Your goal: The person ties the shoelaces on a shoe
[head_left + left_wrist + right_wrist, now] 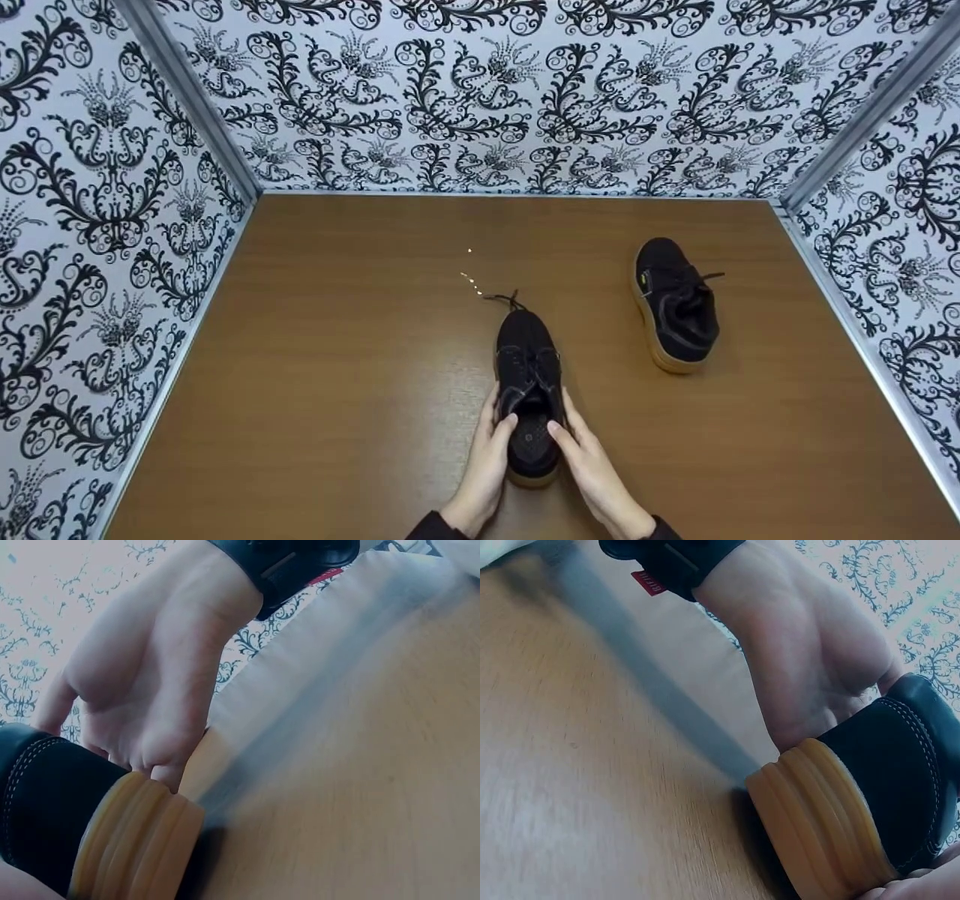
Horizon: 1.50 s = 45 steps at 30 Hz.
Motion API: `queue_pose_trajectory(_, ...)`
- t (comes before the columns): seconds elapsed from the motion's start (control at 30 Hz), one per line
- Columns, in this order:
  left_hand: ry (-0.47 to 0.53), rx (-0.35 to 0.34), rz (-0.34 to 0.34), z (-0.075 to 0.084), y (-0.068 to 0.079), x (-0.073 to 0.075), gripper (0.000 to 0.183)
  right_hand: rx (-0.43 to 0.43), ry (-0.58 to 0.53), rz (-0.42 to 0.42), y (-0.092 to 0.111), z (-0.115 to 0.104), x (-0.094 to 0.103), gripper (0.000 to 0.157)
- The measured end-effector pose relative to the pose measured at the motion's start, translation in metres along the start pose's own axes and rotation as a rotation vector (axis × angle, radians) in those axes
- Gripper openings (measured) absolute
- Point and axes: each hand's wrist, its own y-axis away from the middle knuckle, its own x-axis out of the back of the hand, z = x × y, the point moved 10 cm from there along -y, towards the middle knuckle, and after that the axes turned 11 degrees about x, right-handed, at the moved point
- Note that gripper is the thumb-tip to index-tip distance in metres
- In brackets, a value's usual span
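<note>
A black shoe (528, 386) with a tan sole points away from me near the middle of the table. My left hand (484, 461) grips its left side, the thumb over the collar. My right hand (596, 469) holds the right side in the same way. Lace ends (512, 300) stick out past the toe. The wrist views show the ridged tan heel sole (139, 840) and white stitching on the dark upper (889, 765). Most of the fingers are hidden by the shoe; whether its sole touches the table I cannot tell.
A matching black shoe (676, 307) stands farther back on the right, its lace end (712, 276) sticking out to the right. The brown wooden table (322, 360) is bordered by patterned black-and-white walls (480, 97) with metal edge strips. Small bright specks (471, 281) show beyond the toe.
</note>
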Motion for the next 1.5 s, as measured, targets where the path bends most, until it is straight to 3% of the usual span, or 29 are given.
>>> queue_pose_trajectory(0.3, -0.056, -0.004, 0.040, 0.000, 0.001, 0.003, 0.065, 0.012, 0.037, 0.024, -0.001, -0.001, 0.005, 0.068)
queue_pose_trajectory(0.43, -0.143, -0.046, 0.061, 0.013, 0.003, 0.006, 0.068, 0.022, 0.117, 0.051, -0.004, -0.005, 0.016, 0.066)
queue_pose_trajectory(0.53, -0.279, -0.151, 0.108, 0.035, 0.004, 0.011, 0.068, 0.093, 0.225, 0.081, -0.009, -0.018, 0.028, 0.059)
queue_pose_trajectory(0.73, -0.623, -0.399, 0.256, 0.091, 0.007, 0.010, 0.053, 0.348, 0.390, 0.101, -0.027, -0.062, 0.038, 0.036)
queue_pose_trajectory(0.87, -0.806, -0.488, 0.325, 0.113, 0.002, -0.001, 0.028, 0.466, 0.521, 0.085, -0.040, -0.080, 0.033, 0.027)
queue_pose_trajectory(1.0, -0.914, -0.502, 0.370, 0.114, -0.010, -0.010, 0.012, 0.528, 0.689, 0.105, -0.049, -0.086, 0.026, 0.023)
queue_pose_trajectory(1.1, -0.924, -0.498, 0.371, 0.110, -0.019, -0.015, 0.015, 0.555, 0.734, 0.131, -0.054, -0.086, 0.022, 0.019)
queue_pose_trajectory(1.23, -0.882, -0.502, 0.369, 0.109, -0.023, -0.016, 0.015, 0.552, 0.697, 0.161, -0.060, -0.084, 0.021, 0.010)
queue_pose_trajectory(1.5, -0.685, -0.416, 0.269, 0.111, -0.027, -0.011, 0.010, 0.446, 0.421, 0.218, -0.065, -0.079, 0.030, 0.012)
